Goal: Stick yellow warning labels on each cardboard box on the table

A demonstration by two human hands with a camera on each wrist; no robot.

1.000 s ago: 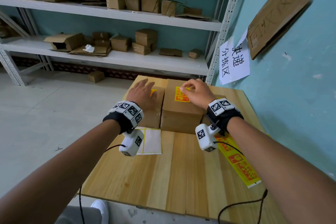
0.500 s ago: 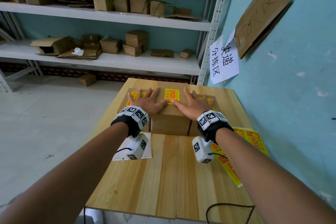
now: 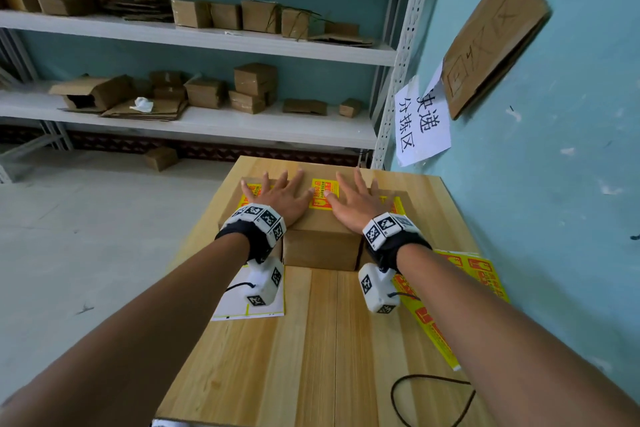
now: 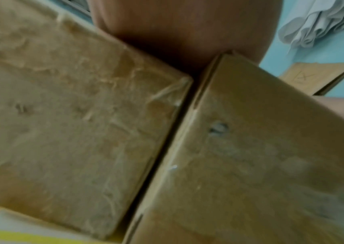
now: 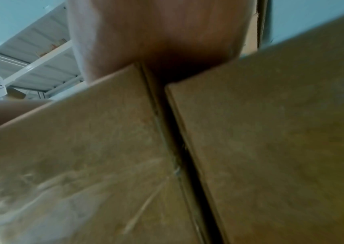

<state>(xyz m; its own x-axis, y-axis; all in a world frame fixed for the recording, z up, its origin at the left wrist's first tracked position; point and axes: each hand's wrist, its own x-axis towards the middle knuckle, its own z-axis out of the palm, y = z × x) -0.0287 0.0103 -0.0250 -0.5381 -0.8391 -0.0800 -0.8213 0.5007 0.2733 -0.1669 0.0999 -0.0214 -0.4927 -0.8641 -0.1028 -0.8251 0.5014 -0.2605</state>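
Three cardboard boxes stand side by side at the far end of the wooden table (image 3: 311,357). The taller middle box (image 3: 322,250) carries a yellow warning label (image 3: 322,192) on its top. The left box (image 3: 235,208) and the right box (image 3: 403,199) each show a yellow label, partly covered. My left hand (image 3: 277,192) lies flat with spread fingers across the left and middle boxes. My right hand (image 3: 356,196) lies flat across the middle and right boxes. Both wrist views show only palm and box sides: the left box (image 4: 72,132) and the right box (image 5: 271,132).
A yellow sheet of labels (image 3: 450,291) lies at the table's right edge by the blue wall. A white backing sheet (image 3: 239,310) lies at the left edge. A black cable (image 3: 433,402) loops on the near table. Shelves (image 3: 207,121) with cardboard boxes stand behind.
My right hand has gone from fingertips on the middle box's label to lying flat beside it. My left hand shifted right onto the middle box's edge, fingers spread.
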